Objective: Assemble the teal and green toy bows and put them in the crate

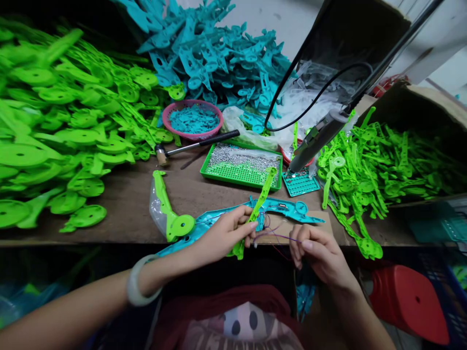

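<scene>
My left hand is closed around a bright green plastic strip laid across a long teal plastic shell at the table's front edge. My right hand pinches thin purple wires that run from the teal shell. A pale bangle sits on my left wrist. Another green part with a round end lies just left of my left hand.
Heaps of green parts fill the left and right, teal parts the back. A pink bowl, a hammer, a green tray of small metal bits and a hanging power screwdriver stand mid-table. A red stool sits lower right.
</scene>
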{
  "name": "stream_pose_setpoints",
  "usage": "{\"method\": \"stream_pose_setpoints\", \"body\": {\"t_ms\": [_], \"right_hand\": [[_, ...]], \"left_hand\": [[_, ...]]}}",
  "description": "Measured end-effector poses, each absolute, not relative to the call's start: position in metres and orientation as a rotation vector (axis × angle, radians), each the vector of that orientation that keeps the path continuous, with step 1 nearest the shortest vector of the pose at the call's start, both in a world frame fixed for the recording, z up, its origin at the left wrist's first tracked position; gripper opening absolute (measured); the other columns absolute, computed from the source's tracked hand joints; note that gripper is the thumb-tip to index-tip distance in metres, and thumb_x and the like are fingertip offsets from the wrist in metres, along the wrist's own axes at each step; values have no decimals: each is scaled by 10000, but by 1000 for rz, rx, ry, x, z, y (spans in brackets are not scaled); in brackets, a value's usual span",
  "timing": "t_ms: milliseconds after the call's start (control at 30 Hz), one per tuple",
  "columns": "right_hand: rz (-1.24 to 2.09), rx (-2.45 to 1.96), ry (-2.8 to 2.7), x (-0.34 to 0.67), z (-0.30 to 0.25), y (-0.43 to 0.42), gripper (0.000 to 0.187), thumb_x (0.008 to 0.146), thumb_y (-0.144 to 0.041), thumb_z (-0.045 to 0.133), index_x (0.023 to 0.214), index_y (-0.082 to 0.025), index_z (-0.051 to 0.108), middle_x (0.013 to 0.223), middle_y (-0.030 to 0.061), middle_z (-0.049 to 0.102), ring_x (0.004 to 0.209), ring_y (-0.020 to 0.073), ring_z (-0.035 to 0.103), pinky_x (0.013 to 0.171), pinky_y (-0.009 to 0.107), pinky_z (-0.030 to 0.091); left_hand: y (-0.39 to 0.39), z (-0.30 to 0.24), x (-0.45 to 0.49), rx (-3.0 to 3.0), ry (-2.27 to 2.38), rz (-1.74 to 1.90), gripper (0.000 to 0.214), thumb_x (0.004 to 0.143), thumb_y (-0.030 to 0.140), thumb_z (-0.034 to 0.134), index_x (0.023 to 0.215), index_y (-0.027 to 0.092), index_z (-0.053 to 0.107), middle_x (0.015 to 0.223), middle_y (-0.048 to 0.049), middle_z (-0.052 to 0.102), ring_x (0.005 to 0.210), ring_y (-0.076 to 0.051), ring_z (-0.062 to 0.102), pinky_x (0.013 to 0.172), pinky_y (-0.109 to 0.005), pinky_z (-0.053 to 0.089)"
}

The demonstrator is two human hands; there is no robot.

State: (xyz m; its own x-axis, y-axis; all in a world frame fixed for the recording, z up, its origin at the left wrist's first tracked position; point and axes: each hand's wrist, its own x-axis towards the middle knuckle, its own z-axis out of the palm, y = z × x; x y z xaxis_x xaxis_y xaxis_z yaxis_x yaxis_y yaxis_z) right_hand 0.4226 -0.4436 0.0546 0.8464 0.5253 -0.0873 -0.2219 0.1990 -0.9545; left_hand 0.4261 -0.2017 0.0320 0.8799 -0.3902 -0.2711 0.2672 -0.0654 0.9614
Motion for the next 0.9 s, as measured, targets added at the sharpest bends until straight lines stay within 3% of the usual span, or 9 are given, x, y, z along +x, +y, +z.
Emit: {"method": "stream_pose_setpoints", "body": {"t_ms": [233,400,600,900], "right_hand": [[436,-1294,-217,425,49,-443,267,922,-342,630,725,-167,586,738,16,597,588,125,608,484,218,501],[360,-1179,-286,424,54,-436,204,943,-278,599,772,-167,615,788,18,606,599,122,633,483,218,527],[209,-1273,-226,423,47,-440,220,947,-297,590,761,-181,606,783,11,585,610,129,623,486,227,530],[418,-1805,-457,420,56,-464,301,999,-296,514,726,-185,581,754,19,558,641,125,556,538,231,474]], "left_hand": [[-202,35,427,1384,-53,-591,290,894,450,610,969,179,539,783,24,598,631,-102,550,671,-268,461],[-214,34,427,1304,11,-562,464,769,409,778,1103,179,553,1055,-27,632,748,-109,596,719,-261,478],[-216,40,423,1115,101,-733,417,757,429,801,996,171,578,837,-13,683,549,-57,506,521,-198,339],[-205,39,425,1164,144,-583,343,733,415,772,874,149,609,722,8,639,553,-62,493,520,-181,360]]}}
